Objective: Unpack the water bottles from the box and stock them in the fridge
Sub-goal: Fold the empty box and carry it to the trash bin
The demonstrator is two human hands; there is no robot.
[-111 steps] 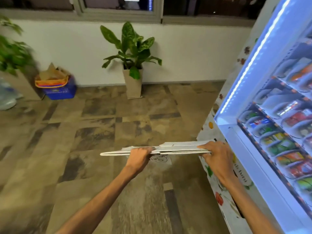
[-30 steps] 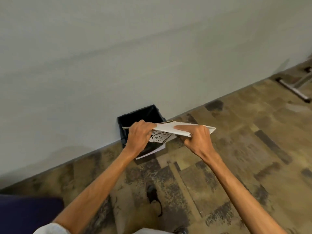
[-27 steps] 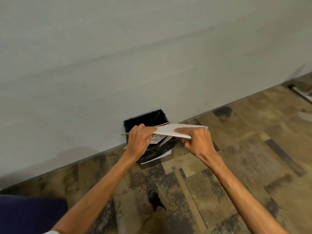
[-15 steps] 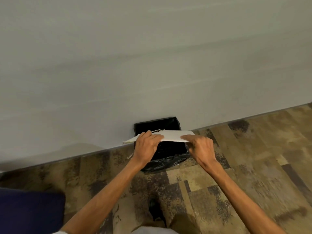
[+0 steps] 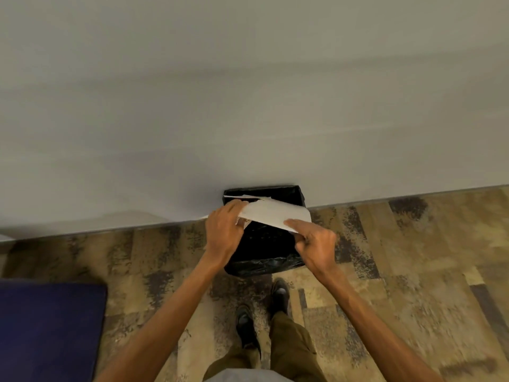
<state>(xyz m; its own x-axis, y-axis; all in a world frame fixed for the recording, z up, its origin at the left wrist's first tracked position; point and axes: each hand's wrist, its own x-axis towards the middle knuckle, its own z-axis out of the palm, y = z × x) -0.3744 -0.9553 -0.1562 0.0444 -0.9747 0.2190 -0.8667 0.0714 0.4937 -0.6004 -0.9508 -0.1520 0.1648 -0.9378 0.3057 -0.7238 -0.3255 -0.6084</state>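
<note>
1. Head view, looking down: a person stands facing a plain pale wall (image 5: 248, 92), both bare forearms reaching forward over a black-lined bin (image 5: 264, 260) that sits on the floor against the wall.
2. The flattened box (image 5: 275, 213), pale cardboard folded flat, is held just above the bin's open top, tilted so its right end dips lower than its left.
3. The left hand (image 5: 224, 230) is clenched around the left end of the flattened box, fingers wrapped over the top edge.
4. The right hand (image 5: 314, 241) pinches the lower right corner of the cardboard, index finger lying along its face and the other fingers curled beneath.
5. A thin white flap of the cardboard sticks out to the left, near the bin's back rim.
6. The floor (image 5: 413, 257) is patterned in mottled brown and tan patches.
7. Two dark shoes (image 5: 279, 295) and olive trouser legs (image 5: 292, 351) show at the bottom, just in front of the bin.
8. A dark blue flat surface (image 5: 49, 329) fills the lower left corner; what it is cannot be told.
</note>
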